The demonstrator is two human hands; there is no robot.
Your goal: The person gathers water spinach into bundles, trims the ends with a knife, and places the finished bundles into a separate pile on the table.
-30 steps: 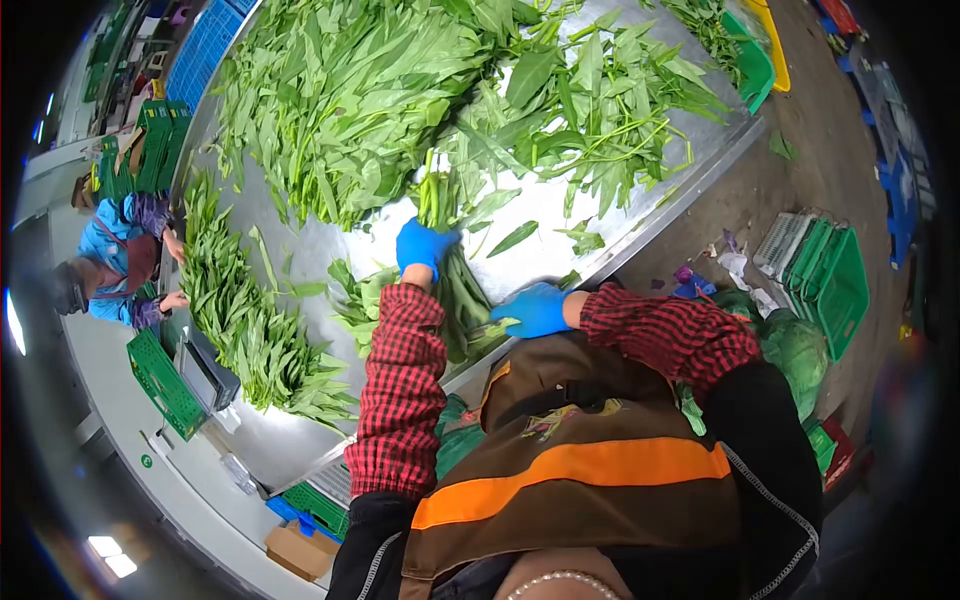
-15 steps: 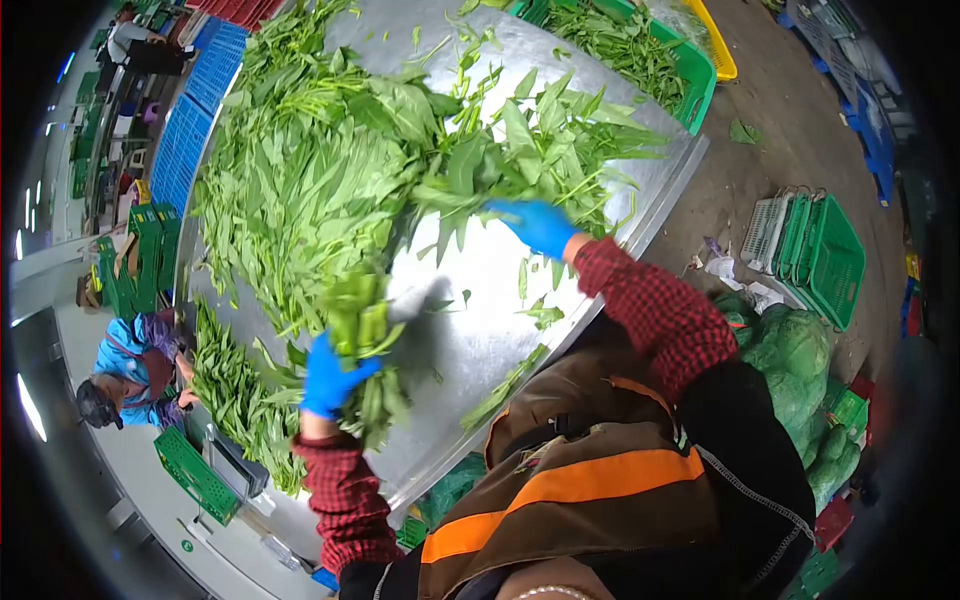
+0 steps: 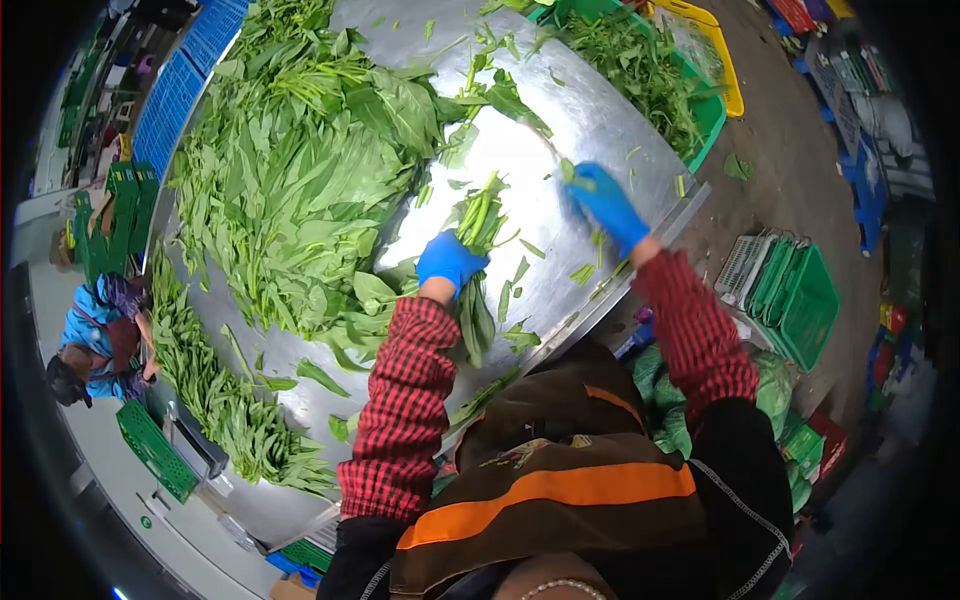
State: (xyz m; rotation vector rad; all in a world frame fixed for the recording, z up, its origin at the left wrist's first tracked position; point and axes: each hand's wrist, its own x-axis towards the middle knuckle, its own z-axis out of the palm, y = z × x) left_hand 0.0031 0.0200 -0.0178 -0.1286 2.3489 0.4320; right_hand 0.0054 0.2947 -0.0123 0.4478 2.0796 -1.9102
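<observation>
My left hand [image 3: 450,264], in a blue glove, is closed round a bunch of leafy greens [image 3: 482,215], with stems pointing up and leaves hanging below the hand. Over the right part of the metal table [image 3: 590,110] is my right hand [image 3: 604,203], also gloved in blue. Its fingers look bent and a bit of green shows at them, but blur hides whether they grip it. A large pile of greens [image 3: 300,190] spreads to the left of both hands. Loose leaves [image 3: 521,338] and cut pieces lie about the metal surface.
A row of greens [image 3: 225,400] lines the table's left side, where a person [image 3: 100,335] in blue stands. A green crate [image 3: 710,120] of greens and a yellow crate [image 3: 728,60] adjoin the top right. Stacked crates [image 3: 805,305] and green sacks [image 3: 770,385] sit at the right.
My left hand has moved right and up with its bunch. My right hand has moved right, and the leafy heap near it is gone from the table's right part. The view has shifted slightly.
</observation>
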